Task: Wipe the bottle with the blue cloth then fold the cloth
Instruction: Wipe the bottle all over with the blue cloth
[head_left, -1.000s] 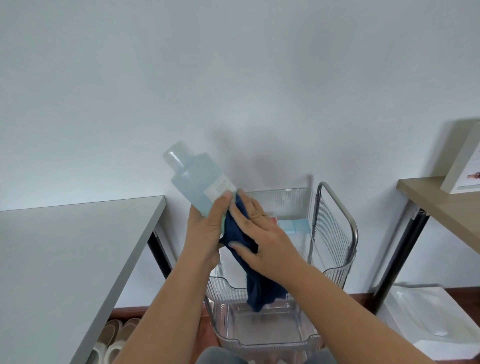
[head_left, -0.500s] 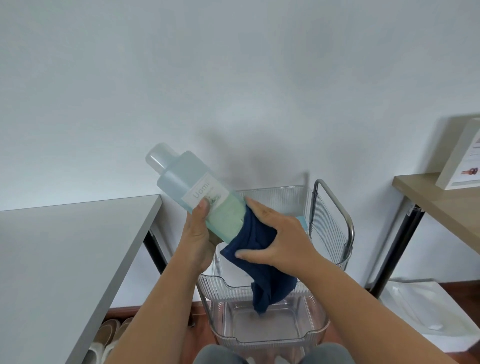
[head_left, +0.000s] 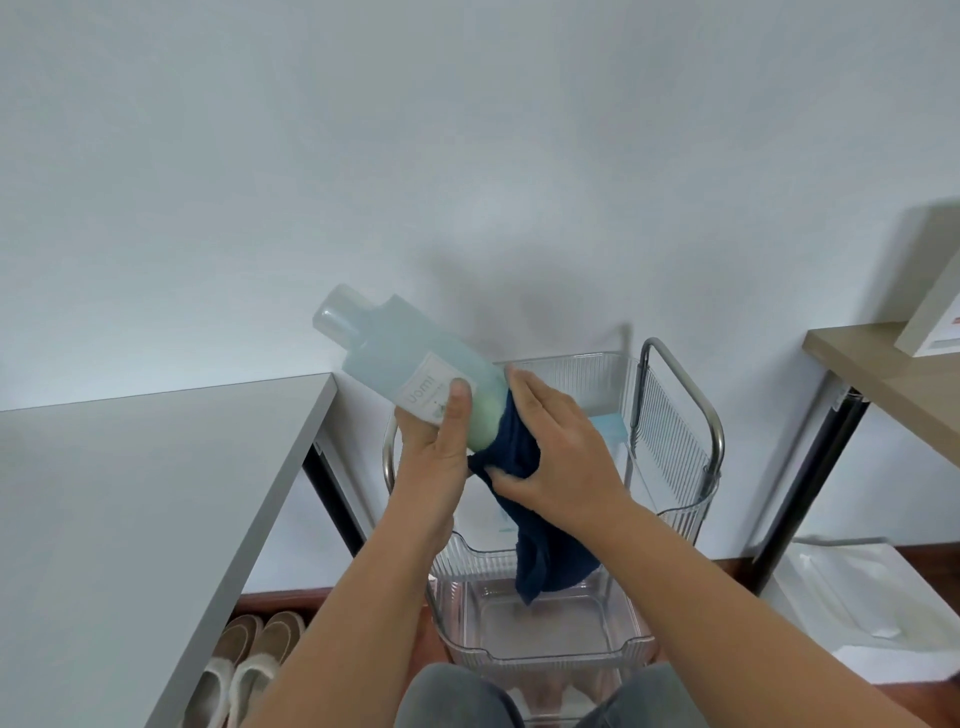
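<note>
Since half a second ago, the right hand (head_left: 563, 457) has slid a bit up the bottle (head_left: 415, 379), and its fingers now lie flatter over the blue cloth (head_left: 524, 483). The bottle sits at about the same tilt as before, with its cap (head_left: 340, 315) up and to the left.

The left hand (head_left: 434, 457) holds the bottle near its lower half. Its thumb lies across the white label (head_left: 427, 391), and its fingers are curled round the back. The bottle is pale blue at the top and looks greenish lower down. It is held up in the air, above the clear cart (head_left: 675, 415).

The right hand presses the dark blue cloth against the bottom end of the bottle. The thumb and fingers wrap round the cloth, so this hand is gripping it. The loose end of the cloth hangs down below the hand, in front of the cart's lower bin (head_left: 545, 639).

A grey table (head_left: 130, 493) stands to the left. Two slippers (head_left: 249, 665) lie on the floor under it. A wooden shelf (head_left: 883, 374) is on the right, with a white box (head_left: 935, 322) on it. White bags (head_left: 857, 597) lie on the floor below the shelf.
</note>
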